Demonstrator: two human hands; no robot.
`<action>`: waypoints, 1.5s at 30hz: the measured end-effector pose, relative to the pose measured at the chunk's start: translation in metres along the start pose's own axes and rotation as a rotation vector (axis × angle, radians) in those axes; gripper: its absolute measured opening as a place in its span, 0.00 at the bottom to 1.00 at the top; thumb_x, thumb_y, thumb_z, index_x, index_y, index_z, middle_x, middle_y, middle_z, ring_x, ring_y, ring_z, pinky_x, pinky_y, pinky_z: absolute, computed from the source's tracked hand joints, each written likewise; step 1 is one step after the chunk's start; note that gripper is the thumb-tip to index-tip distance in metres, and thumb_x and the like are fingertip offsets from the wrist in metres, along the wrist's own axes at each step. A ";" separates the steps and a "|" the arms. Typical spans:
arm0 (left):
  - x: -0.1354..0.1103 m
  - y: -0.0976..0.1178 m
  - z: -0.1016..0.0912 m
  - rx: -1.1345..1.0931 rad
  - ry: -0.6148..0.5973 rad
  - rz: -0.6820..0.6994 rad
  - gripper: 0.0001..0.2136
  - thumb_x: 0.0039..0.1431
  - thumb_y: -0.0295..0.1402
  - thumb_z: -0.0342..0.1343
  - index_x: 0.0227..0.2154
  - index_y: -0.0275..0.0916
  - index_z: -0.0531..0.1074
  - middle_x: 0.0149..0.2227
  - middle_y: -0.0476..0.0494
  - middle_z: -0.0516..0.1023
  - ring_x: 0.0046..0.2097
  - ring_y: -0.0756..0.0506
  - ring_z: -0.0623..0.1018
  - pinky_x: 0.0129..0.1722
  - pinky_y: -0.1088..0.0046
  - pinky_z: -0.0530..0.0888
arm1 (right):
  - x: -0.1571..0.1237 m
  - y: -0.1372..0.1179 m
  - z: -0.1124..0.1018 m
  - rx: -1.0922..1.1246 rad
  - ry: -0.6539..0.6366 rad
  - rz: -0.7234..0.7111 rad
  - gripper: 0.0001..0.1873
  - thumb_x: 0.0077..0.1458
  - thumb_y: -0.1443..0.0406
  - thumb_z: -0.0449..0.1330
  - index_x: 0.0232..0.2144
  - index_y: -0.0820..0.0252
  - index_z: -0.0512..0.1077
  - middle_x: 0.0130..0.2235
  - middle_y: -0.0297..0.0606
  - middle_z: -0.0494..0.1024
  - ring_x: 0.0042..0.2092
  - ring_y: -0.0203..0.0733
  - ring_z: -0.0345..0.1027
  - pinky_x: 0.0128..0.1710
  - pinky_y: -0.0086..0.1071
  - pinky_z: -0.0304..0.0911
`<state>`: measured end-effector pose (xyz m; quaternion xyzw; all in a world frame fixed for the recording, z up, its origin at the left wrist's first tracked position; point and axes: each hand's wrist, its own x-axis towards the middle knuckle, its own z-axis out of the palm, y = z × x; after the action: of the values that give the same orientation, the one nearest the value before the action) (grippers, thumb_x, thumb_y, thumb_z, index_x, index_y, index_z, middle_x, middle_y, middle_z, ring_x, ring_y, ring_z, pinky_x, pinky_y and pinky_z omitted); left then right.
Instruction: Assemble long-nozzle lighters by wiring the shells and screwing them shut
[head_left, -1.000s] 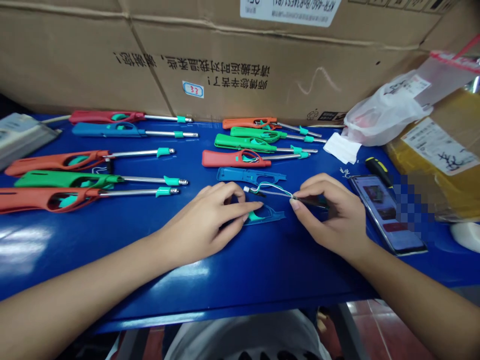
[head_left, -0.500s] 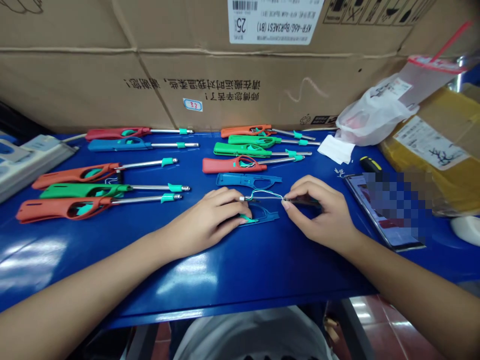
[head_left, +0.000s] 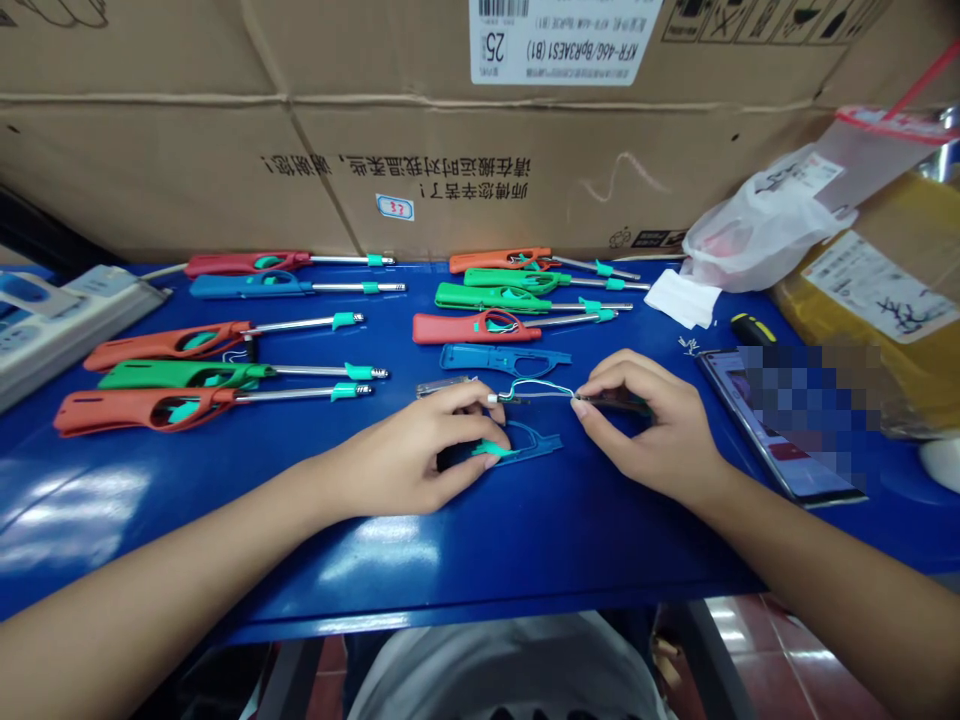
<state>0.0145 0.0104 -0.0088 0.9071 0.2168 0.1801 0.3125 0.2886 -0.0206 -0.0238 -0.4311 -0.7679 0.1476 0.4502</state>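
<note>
My left hand (head_left: 409,445) is closed over the inner parts of a stick lighter. A clear fuel tank (head_left: 442,386) shows beyond its fingers, with a white tip at the index finger. Thumb and middle finger touch a teal trigger (head_left: 491,450) beside a blue casing half (head_left: 540,446) on the table. Thin white and teal wires (head_left: 541,384) run from the tip to my right hand (head_left: 649,420), whose thumb and index finger pinch their far end. A dark rod behind that hand is partly hidden. Another blue casing half (head_left: 499,358) lies just beyond.
Several assembled lighters (head_left: 150,408) lie at left; more, including a red one (head_left: 465,327), lie at the back middle. A phone (head_left: 780,430), a black-yellow tool (head_left: 753,329), white paper (head_left: 682,298) and a plastic bag (head_left: 750,235) stand right. A power strip (head_left: 67,310) is far left.
The view has shifted slightly. My left fingers have lifted and spread a little, so the clear fuel tank now shows. My right hand keeps its pinch.
</note>
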 end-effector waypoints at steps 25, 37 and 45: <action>-0.013 0.007 -0.018 0.556 0.023 -0.025 0.12 0.61 0.44 0.63 0.38 0.41 0.78 0.34 0.49 0.80 0.35 0.43 0.79 0.35 0.65 0.71 | -0.002 -0.004 -0.001 -0.016 -0.092 -0.064 0.09 0.57 0.73 0.65 0.36 0.54 0.72 0.34 0.36 0.75 0.35 0.40 0.72 0.33 0.34 0.68; -0.013 0.004 -0.015 0.373 0.042 -0.136 0.11 0.62 0.42 0.65 0.39 0.40 0.76 0.38 0.49 0.81 0.38 0.45 0.81 0.36 0.71 0.72 | -0.007 -0.005 -0.003 -0.074 -0.362 -0.106 0.05 0.60 0.72 0.61 0.35 0.58 0.71 0.35 0.38 0.74 0.37 0.41 0.69 0.36 0.36 0.67; -0.013 0.002 -0.011 0.365 0.064 -0.178 0.12 0.62 0.44 0.64 0.38 0.41 0.75 0.37 0.50 0.80 0.36 0.45 0.81 0.33 0.71 0.72 | -0.005 -0.003 -0.003 -0.081 -0.373 -0.130 0.06 0.62 0.72 0.60 0.35 0.57 0.73 0.35 0.38 0.74 0.37 0.41 0.68 0.35 0.36 0.66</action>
<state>-0.0010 0.0074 -0.0018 0.9197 0.3351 0.1381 0.1507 0.2907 -0.0275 -0.0230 -0.3637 -0.8695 0.1645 0.2910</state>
